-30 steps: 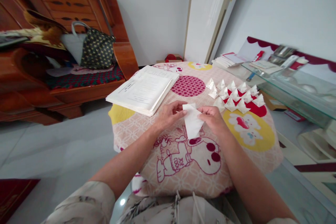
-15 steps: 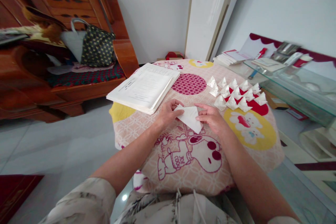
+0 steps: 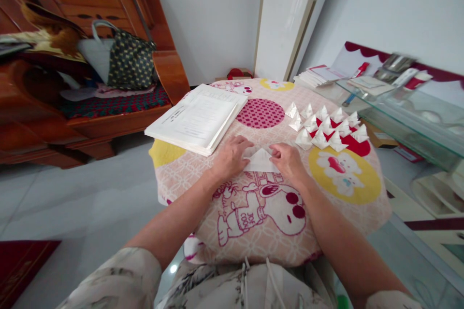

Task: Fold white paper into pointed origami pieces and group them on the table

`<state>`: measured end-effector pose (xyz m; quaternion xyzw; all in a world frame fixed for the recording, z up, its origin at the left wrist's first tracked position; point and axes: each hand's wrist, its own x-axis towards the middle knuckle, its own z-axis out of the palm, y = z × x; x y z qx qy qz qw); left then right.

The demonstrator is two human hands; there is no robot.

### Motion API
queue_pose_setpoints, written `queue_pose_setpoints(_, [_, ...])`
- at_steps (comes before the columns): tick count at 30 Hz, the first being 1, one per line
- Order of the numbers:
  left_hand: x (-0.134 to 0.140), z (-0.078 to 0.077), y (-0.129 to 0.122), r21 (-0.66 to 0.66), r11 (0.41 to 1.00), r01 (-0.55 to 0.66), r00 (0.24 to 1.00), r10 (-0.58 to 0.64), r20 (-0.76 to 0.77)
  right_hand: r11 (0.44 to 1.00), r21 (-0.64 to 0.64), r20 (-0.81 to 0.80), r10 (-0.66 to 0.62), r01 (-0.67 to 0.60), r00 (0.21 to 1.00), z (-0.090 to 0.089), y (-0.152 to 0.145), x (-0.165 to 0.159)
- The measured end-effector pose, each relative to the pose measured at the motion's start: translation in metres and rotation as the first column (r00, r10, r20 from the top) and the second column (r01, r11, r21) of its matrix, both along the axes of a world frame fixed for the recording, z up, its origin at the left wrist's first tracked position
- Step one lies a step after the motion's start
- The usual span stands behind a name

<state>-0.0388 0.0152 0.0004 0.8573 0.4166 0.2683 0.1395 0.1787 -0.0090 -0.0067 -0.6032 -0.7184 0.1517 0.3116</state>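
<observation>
A folded sheet of white paper (image 3: 261, 161) lies between my hands, its peak pointing away from me and its long edge towards me. My left hand (image 3: 233, 155) is closed on the paper's left corner, fingers curled over it. On the other side, my right hand (image 3: 287, 158) pinches the right corner between thumb and fingers. Both hands rest low over the patterned tablecloth (image 3: 195, 188). To the right stand several folded paper boats (image 3: 321, 139) in rows. A stack of printed paper (image 3: 197, 117) lies to the left.
A glass shelf (image 3: 406, 111) with cups and papers stands beyond the table's right side. A wooden sofa (image 3: 168, 75) with a dark patterned bag (image 3: 132, 62) is at the left. A tall white air conditioner (image 3: 284, 19) stands behind the table.
The paper has turned so its long edge faces me and its peak points away. Both hands have shifted to grip its two side corners.
</observation>
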Motion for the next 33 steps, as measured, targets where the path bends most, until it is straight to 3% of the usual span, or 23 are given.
queue_pose_setpoints(3, [0.005, -0.001, -0.004, 0.020, 0.965, 0.263, 0.965, -0.263, -0.019, 0.993, 0.083, 0.161, 0.073, -0.087, 0.984, 0.003, -0.003, -0.001])
queue_pose_setpoints(6, [0.009, -0.001, -0.008, -0.034, 0.940, 0.340, 0.934, -0.341, -0.103, 0.979, 0.095, 0.238, 0.152, -0.178, 0.959, 0.007, -0.008, -0.002])
queue_pose_setpoints(11, [0.008, 0.001, -0.008, -0.034, 0.940, 0.340, 0.929, -0.341, -0.141, 0.931, 0.014, 0.187, 0.355, -0.364, 0.916, 0.014, -0.016, 0.003])
queue_pose_setpoints(16, [0.007, 0.001, -0.008, -0.013, 0.936, 0.352, 0.917, -0.348, -0.196, 0.900, -0.004, 0.276, 0.421, -0.437, 0.864, 0.012, -0.018, 0.010])
queue_pose_setpoints(22, [0.007, 0.002, -0.009, 0.019, 0.931, 0.364, 0.910, -0.351, -0.221, 0.905, -0.046, 0.352, 0.412, -0.424, 0.841, 0.014, -0.019, 0.009])
queue_pose_setpoints(27, [0.006, 0.004, -0.007, -0.032, 0.947, 0.321, 0.936, -0.322, -0.139, 0.917, -0.049, 0.170, 0.399, -0.396, 0.901, 0.021, -0.019, 0.016])
queue_pose_setpoints(33, [0.004, 0.007, -0.002, -0.156, 0.974, 0.162, 0.986, -0.168, -0.023, 0.966, -0.057, 0.030, 0.252, -0.251, 0.967, 0.022, -0.016, 0.021])
